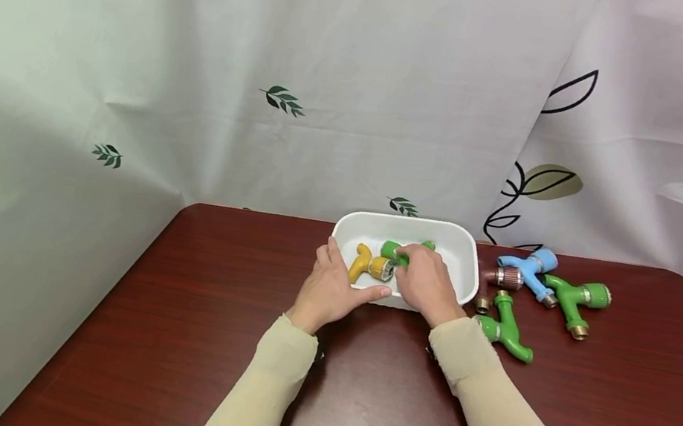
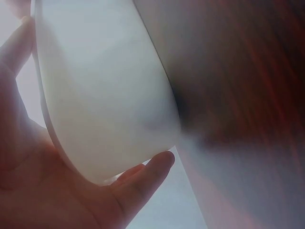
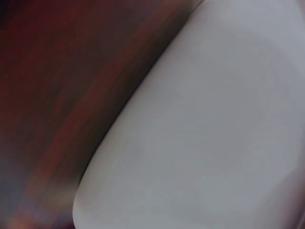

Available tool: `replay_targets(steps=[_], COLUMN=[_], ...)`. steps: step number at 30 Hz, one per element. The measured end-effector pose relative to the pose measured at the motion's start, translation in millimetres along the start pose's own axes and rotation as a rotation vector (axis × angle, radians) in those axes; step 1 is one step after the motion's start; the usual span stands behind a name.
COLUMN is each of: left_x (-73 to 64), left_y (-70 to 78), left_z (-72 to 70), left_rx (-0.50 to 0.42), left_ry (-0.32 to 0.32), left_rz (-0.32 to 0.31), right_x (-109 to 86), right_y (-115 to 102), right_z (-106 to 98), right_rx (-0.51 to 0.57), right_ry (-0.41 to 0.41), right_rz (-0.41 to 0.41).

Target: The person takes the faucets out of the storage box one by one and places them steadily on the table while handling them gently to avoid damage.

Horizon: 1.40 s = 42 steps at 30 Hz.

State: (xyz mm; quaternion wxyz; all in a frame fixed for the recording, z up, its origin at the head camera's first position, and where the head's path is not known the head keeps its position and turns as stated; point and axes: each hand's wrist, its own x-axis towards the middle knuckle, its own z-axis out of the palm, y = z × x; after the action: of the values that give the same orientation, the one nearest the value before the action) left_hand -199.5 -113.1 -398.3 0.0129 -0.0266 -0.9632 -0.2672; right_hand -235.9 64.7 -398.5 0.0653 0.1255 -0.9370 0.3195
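Note:
A white plastic tub (image 1: pixel 467 264) stands at the table's back edge. My left hand (image 1: pixel 328 292) grips its near left corner, the thumb along the front and the fingers at the left side; the left wrist view shows the tub's outer wall (image 2: pixel 105 90) between them. Inside lies a yellow tap (image 1: pixel 362 263) with its ribbed knob toward the right. My right hand (image 1: pixel 428 280) reaches over the front rim and holds a green tap (image 1: pixel 390 250) in the tub, behind the yellow one. The hand hides the tap's middle. Only the tub's wall (image 3: pixel 200 124) fills the right wrist view.
Right of the tub lie a brown tap (image 1: pixel 484 286), a blue tap (image 1: pixel 530 269), a green tap (image 1: pixel 573 301) and another green tap (image 1: pixel 507 327), whose end is near the right sleeve. A pale patterned curtain (image 1: pixel 363 81) hangs behind the dark red wooden table (image 1: pixel 196 309).

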Motion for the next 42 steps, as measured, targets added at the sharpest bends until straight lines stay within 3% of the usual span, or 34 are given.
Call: replay_targets(steps=[5,27,42], left_x=[-1.0,-2.5,-1.4], left_y=[-0.7,0.8,-0.7], left_z=[0.1,0.0,0.6], left_rx=[-0.012,-0.012,-0.016], left_ry=[0.004,-0.003,-0.003], left_rz=[0.003,0.007,-0.004], right_x=[-3.1,-8.1,-13.7], right_y=[-2.1,-5.1,-5.9], right_z=[0.8,-4.5,-11.8], right_rx=[-0.028,-0.032,-0.002], right_ry=[0.073,0.123,0.176], right_rz=[-0.012,0.024,-0.055])
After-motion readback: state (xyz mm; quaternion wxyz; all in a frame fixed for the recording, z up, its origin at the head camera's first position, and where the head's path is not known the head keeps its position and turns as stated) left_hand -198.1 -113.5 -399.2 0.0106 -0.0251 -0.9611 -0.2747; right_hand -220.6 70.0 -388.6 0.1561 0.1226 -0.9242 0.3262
